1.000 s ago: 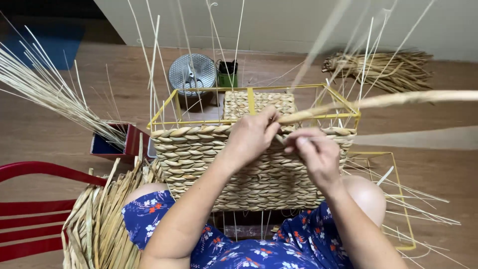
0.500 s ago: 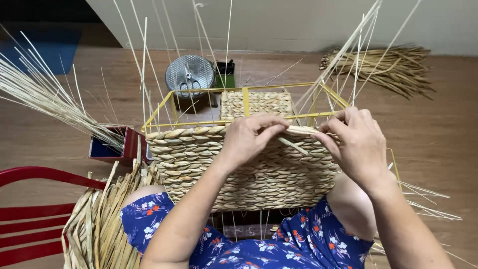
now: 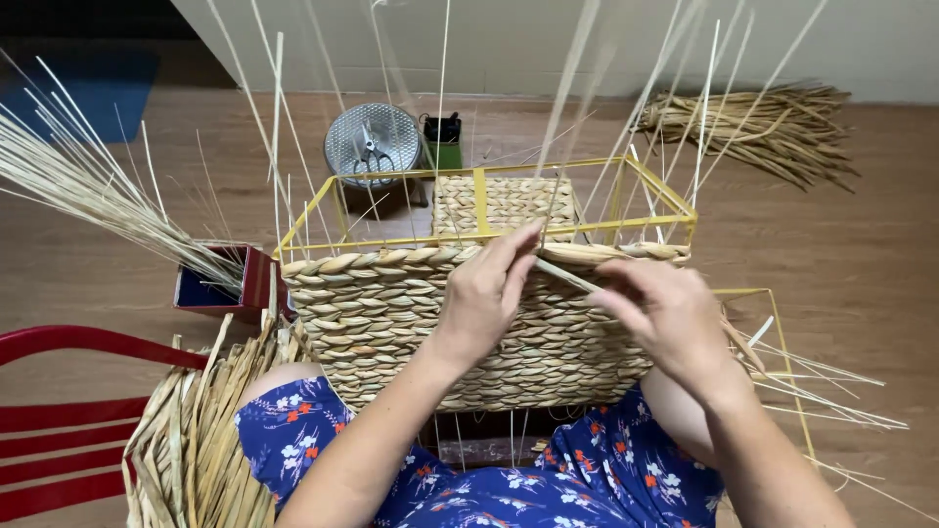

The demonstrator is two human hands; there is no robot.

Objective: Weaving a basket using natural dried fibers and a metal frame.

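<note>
The person wears a blue dress (image 3: 469, 479) printed with small white and orange flowers, arms bare.

Wooden plank floor (image 3: 861, 254) carries everything. Landmark: half-woven basket on yellow wire frame (image 3: 469, 313), centre of floor. Beyond it: round metal tray (image 3: 373, 144) holding scissors, dark green box (image 3: 443, 142) just beside tray. Far right of basket: heap of dried reed (image 3: 763, 127). Left of basket: red box (image 3: 220, 288) with pale straws sticking out. Near-left: flat reed bundle (image 3: 196, 440), red chair (image 3: 59, 411). Far-left: blue mat (image 3: 88, 78).
</note>
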